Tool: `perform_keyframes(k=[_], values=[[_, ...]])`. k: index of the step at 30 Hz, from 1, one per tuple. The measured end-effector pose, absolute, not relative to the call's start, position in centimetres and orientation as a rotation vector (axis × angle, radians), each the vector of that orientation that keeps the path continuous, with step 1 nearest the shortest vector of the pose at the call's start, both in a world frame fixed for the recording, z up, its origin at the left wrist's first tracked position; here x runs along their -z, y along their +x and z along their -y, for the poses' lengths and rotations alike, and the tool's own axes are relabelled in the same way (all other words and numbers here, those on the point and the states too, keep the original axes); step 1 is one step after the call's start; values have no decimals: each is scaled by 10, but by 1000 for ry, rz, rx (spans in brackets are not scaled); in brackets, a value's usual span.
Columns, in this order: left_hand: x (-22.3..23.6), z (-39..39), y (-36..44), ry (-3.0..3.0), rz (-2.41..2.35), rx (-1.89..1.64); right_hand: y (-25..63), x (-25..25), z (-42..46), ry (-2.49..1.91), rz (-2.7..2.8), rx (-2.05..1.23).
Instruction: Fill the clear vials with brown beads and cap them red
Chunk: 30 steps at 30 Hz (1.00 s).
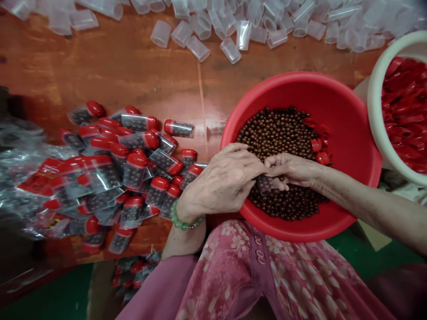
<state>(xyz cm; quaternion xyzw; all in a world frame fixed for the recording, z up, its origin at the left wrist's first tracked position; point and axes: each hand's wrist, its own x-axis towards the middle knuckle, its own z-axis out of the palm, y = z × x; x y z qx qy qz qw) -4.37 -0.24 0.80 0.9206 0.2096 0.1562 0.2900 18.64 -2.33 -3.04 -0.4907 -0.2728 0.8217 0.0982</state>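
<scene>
My left hand, with a green bead bracelet at the wrist, is closed over a small clear plastic tube at the left side of the red basin. Dark balls show through the tube's wall. Palm partly turned up, my right hand meets the left fingertips at the tube, its fingers curled with a brown ball among them. Below both hands the basin holds a heap of shiny brown balls. Several red caps lie on the heap's right side. The left fingers hide part of the tube.
Filled tubes with red caps are piled on the wooden table at left, beside clear plastic bags. Clear tubes without caps lie scattered along the back. A white bucket of red caps stands against the basin's right.
</scene>
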Motion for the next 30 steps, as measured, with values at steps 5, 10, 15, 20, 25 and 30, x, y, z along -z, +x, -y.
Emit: perform_keyframes(k=[5, 10, 15, 20, 25, 30], values=[[-9, 6, -42, 2410, -531, -442, 182, 26, 20, -1388, 694, -2349], [-1, 15, -26, 2374, -778, -725, 181, 22, 20, -1309, 704, -2299], [-10, 17, -24, 2051, -762, -864, 193, 5, 14, -1399, 1334, -1976], [-15, 16, -26, 1982, -743, -870, 206, -12, 16, -1410, 2073, -1210], [-16, 15, -22, 1901, -764, -862, 208, -26, 21, -1272, 2002, -990], [-17, 15, -15, 1789, -778, -878, 207, -38, 26, -1183, 1942, -919]])
